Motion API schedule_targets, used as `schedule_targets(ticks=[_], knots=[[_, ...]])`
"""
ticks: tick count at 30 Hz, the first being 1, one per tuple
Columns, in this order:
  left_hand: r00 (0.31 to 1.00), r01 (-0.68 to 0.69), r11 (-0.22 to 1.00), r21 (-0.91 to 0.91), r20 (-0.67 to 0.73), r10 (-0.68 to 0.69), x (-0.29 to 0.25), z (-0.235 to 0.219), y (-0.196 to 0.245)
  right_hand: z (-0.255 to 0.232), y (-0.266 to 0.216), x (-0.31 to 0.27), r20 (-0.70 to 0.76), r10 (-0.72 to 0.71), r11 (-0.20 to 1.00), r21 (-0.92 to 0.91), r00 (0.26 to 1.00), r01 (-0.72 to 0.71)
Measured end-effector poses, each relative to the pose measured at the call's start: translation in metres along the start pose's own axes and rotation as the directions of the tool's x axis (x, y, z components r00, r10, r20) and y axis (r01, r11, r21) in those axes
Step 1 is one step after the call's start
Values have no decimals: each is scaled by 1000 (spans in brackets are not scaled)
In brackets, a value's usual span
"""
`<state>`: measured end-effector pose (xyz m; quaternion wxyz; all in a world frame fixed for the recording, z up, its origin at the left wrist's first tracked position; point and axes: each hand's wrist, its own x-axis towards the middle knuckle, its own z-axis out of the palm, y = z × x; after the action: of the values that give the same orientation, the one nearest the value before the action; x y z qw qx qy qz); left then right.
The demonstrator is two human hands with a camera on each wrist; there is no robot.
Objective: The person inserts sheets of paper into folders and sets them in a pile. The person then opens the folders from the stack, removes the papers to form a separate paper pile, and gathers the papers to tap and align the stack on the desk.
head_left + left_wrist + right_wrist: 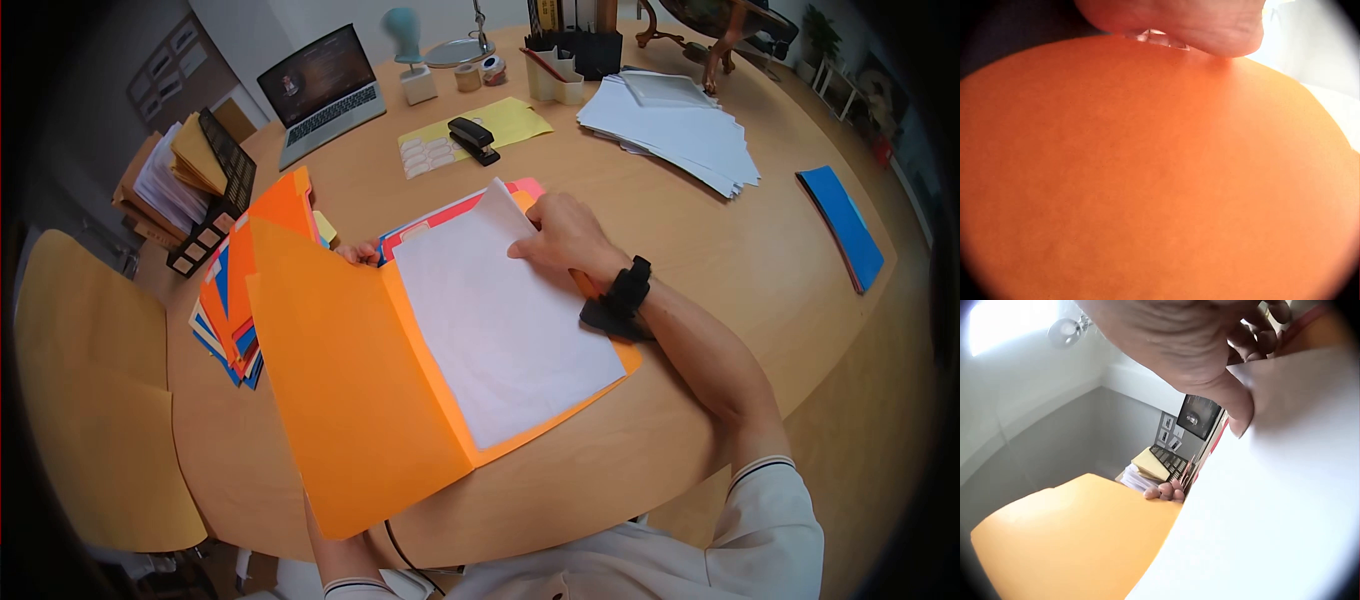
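Observation:
An orange file folder [350, 400] is spread in front of me, its left flap raised. White paper [510, 320] covers its right side, with the top edge lifted and bent. My right hand [570, 238] pinches that top edge, the thumb [1238, 412] lying on the paper's face. Mostly hidden behind the flap, my left hand [360, 254] grips the folder's upper edge; its fingertips [1166, 491] show over that edge in the right wrist view. Red and blue folder edges [425, 228] stick out beyond the paper's top.
Left of the folder lies a pile of coloured folders [225, 300], beside a black file rack [225, 185]. Farther back are a laptop [325, 85], a black stapler [474, 141] on yellow sheets, and a white paper stack [670, 125]. A blue folder [845, 228] lies near the right edge.

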<state>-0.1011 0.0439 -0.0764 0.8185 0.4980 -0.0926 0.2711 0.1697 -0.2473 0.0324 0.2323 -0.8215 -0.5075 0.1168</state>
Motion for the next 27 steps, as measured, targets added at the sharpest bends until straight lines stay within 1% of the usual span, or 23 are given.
schedule_targets(ticks=[2, 3, 5, 6, 7, 9, 10, 12, 13, 14, 15, 16, 17, 18, 19, 20, 22, 23, 25, 27], knots=[[1000, -5, 1000, -4, 10, 5, 4, 2, -2, 1, 13, 5, 6, 21, 974, 227, 1000, -22], [1000, -7, 1000, -6, 15, 7, 6, 3, -3, -3, 18, 6, 2, 25, 974, 226, 1000, -24], [1000, -10, 1000, -10, 24, 10, 10, 6, -4, -14, 29, 10, 7, 83, 957, 278, 997, -82], [1000, -11, 1000, -12, 27, 12, 11, 7, -5, -12, 44, 15, -12, 86, 920, 385, 996, -75], [999, -13, 1000, -13, 30, 14, 12, 8, -6, -15, 54, 16, -31, 107, 897, 434, 994, -83], [999, -18, 1000, -16, 35, 18, 14, 10, -7, -22, 74, 22, 10, 256, 780, 589, 967, -212], [999, -21, 1000, -17, 37, 22, 14, 11, -7, -27, 89, 25, 8, 257, 780, 588, 966, -212], [999, -28, 999, -20, 40, 28, 16, 13, -8, -36, 114, 30, -26, 386, 636, 731, 922, -246], [999, -31, 999, -21, 42, 32, 17, 14, -9, -41, 113, 28, -28, 387, 637, 731, 922, -245], [998, -34, 999, -23, 44, 35, 18, 15, -10, -49, 110, 24, -61, 497, 458, 866, 866, -201], [998, -36, 999, -24, 47, 37, 19, 16, -11, -53, 109, 22, -66, 603, 264, 957, 795, -121], [998, -38, 999, -26, 48, 39, 20, 17, -12, -54, 122, 27, -74, 643, 192, 979, 762, -67], [998, -39, 999, -27, 50, 40, 20, 18, -13, -54, 138, 32, -75, 645, 192, 979, 761, -67], [998, -37, 999, -30, 53, 39, 22, 19, -15, -53, 155, 35, -170, 723, 187, 981, 670, 48], [998, -38, 999, -31, 54, 40, 22, 21, -15, -56, 164, 35, -251, 788, 193, 968, 562, 161], [998, -39, 999, -32, 56, 41, 22, 22, -16, -58, 174, 33, -251, 789, 193, 968, 560, 162], [997, -43, 999, -32, 58, 45, 22, 24, -16, -62, 183, 29, -261, 833, 241, 965, 487, 104], [997, -45, 998, -33, 59, 47, 22, 25, -16, -63, 185, 29, -261, 834, 242, 965, 487, 105], [997, -49, 998, -33, 62, 51, 23, 26, -16, -66, 185, 29, -176, 868, 99, 978, 464, 186], [996, -54, 998, -33, 63, 56, 22, 28, -16, -69, 180, 26, -168, 874, 103, 981, 455, 166]])
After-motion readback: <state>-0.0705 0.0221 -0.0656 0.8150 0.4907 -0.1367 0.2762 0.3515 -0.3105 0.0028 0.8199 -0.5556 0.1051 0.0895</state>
